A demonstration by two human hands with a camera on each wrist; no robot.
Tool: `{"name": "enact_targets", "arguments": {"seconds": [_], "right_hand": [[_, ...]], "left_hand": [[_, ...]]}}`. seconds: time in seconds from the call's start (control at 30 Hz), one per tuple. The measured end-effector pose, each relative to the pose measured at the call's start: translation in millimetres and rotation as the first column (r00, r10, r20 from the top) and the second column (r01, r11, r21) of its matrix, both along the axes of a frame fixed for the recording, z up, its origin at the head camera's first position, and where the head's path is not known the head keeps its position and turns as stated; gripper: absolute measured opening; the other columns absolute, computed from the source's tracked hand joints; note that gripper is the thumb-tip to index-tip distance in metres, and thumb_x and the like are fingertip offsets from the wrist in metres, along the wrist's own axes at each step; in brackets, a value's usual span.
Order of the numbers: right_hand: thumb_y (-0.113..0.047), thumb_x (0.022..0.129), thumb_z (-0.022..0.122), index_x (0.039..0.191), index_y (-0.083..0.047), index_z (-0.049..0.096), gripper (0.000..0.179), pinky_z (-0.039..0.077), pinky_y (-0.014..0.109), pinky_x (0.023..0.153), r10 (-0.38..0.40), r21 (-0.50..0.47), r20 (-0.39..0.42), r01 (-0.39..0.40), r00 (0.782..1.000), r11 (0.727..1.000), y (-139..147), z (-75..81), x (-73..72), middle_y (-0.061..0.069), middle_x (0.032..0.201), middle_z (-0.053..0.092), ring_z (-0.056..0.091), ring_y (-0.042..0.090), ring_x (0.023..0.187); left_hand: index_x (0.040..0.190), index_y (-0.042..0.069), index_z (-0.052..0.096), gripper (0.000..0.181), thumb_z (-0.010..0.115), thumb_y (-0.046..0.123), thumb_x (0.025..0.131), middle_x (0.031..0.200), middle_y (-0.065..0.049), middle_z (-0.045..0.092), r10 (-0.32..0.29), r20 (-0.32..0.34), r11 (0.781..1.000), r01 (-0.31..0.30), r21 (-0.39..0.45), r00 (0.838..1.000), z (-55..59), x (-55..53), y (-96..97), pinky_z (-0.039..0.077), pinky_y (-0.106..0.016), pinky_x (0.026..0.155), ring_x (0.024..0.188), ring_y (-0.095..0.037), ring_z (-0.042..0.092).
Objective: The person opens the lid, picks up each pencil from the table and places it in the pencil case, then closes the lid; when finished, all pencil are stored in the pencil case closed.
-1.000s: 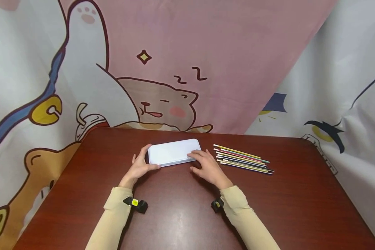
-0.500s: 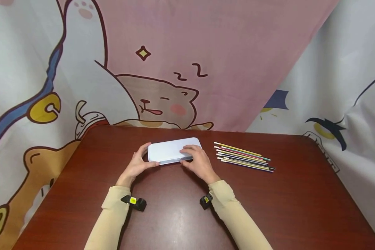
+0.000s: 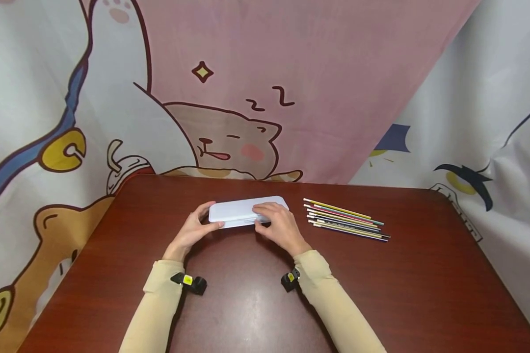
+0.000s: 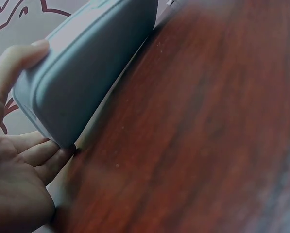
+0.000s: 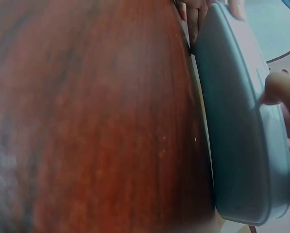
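Observation:
A white, rounded-corner pencil case (image 3: 234, 210) lies flat at the far middle of the table in the head view. My left hand (image 3: 192, 230) grips its left end, thumb on the near edge and fingers round the far side. In the left wrist view that thumb (image 4: 35, 52) presses the rim, and the fingers (image 4: 42, 158) sit under the end corner. My right hand (image 3: 280, 225) holds the right part, fingers over the lid and thumb at the front seam. The right wrist view shows the right thumb (image 5: 277, 88) against the lid edge. The inside of the case is hidden.
Several pencils (image 3: 344, 219) with white ends lie side by side to the right of the case. The dark red wooden table (image 3: 247, 304) meets a printed cartoon curtain (image 3: 327, 98) behind. Dark wrist cameras hang at both sleeves.
My right hand has moved left along the case, and its thumb has come to the front edge. A thin line at the lid's front seam shows more now. My left hand keeps its hold.

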State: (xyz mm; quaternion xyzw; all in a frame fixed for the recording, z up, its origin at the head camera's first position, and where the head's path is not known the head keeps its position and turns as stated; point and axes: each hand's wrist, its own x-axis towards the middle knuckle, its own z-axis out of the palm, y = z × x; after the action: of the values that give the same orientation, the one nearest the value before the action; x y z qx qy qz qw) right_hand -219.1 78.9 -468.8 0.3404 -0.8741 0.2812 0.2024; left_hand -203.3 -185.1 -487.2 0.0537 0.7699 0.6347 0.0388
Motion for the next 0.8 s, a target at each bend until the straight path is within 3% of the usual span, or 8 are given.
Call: {"name": "enact_targets", "arguments": {"seconds": [0.2, 0.43, 0.6, 0.8], "right_hand": [[-0.014, 0.077, 0.071, 0.104, -0.009, 0.076, 0.028, 0.051, 0.040, 0.082, 0.027, -0.013, -0.127, -0.029, 0.992, 0.999, -0.4, -0.9, -1.4, 0.003, 0.105, 0.071, 0.064, 0.022, 0.100], [-0.011, 0.075, 0.071, 0.097, -0.007, 0.077, 0.023, 0.053, 0.039, 0.078, 0.049, -0.043, -0.267, -0.062, 0.962, 0.997, -1.1, -1.0, -2.2, 0.003, 0.097, 0.073, 0.067, 0.021, 0.091], [-0.010, 0.072, 0.072, 0.094, -0.007, 0.077, 0.022, 0.053, 0.039, 0.077, 0.057, -0.062, -0.305, -0.079, 0.951, 0.995, -2.3, -1.1, -3.4, 0.003, 0.093, 0.073, 0.068, 0.021, 0.088], [-0.010, 0.072, 0.072, 0.093, -0.007, 0.076, 0.021, 0.052, 0.038, 0.077, 0.091, -0.071, -0.286, -0.115, 0.954, 0.991, -4.8, -2.2, -5.9, 0.002, 0.090, 0.073, 0.069, 0.018, 0.086]], "left_hand": [[0.140, -0.007, 0.040, 0.069, 0.075, 0.003, 0.081, 0.133, -0.025, 0.052, -0.002, -0.011, 1.000, 0.002, 0.007, 1.000, -1.0, -1.4, -0.2, 0.037, -0.029, 0.092, 0.118, -0.031, 0.046], [0.139, -0.008, 0.040, 0.066, 0.073, 0.000, 0.082, 0.130, -0.026, 0.053, -0.007, -0.009, 0.999, 0.008, 0.043, 1.000, 0.8, -2.0, 0.9, 0.037, -0.025, 0.089, 0.112, -0.027, 0.047], [0.139, -0.010, 0.039, 0.065, 0.071, -0.001, 0.083, 0.130, -0.027, 0.053, -0.007, -0.008, 0.998, 0.007, 0.066, 1.000, 0.2, -2.8, 0.9, 0.037, -0.023, 0.087, 0.108, -0.022, 0.048], [0.138, -0.011, 0.040, 0.064, 0.071, -0.003, 0.082, 0.129, -0.028, 0.053, 0.015, -0.006, 0.996, -0.015, 0.090, 1.000, -0.7, -1.1, -0.5, 0.039, -0.020, 0.084, 0.103, -0.016, 0.052]]}}
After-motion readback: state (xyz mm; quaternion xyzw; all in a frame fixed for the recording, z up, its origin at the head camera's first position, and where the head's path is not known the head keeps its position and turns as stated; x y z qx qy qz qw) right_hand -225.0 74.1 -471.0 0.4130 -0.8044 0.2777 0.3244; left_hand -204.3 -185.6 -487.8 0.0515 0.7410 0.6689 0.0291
